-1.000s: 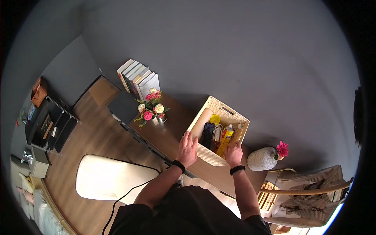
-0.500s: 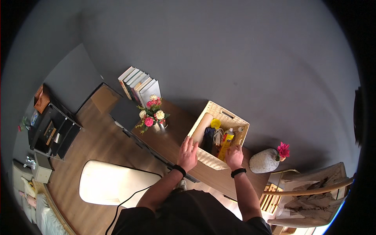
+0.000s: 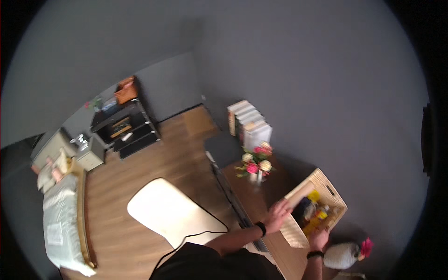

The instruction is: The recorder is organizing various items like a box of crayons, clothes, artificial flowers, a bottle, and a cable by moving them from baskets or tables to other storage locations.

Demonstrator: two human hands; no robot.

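On the brown desk (image 3: pixel 254 209) stands a pale woven basket (image 3: pixel 293 234). It holds a beige roll (image 3: pixel 301 194), a yellow round item (image 3: pixel 314 195), a dark item (image 3: pixel 301 207), a yellow can or bottle (image 3: pixel 322 213) and other things too blurred to name. My left hand (image 3: pixel 278 214), a black band on its wrist, lies with outstretched fingers against the basket's left corner. At the near right rim, my right hand (image 3: pixel 319 239) has its fingers curled over the edge; its fingertips are partly hidden.
Behind the basket, a vase of pink and white flowers (image 3: pixel 256 163) stands near a row of books (image 3: pixel 249 123). A grey stone-like vase (image 3: pixel 339 256) with a pink flower is to the right. A cream chair (image 3: pixel 163 205) with a black cable across it is left of the desk.
The view has swung left, so desk and basket now appear farther right and lower, with more of the room and bed showing. Both hands remain at the basket.
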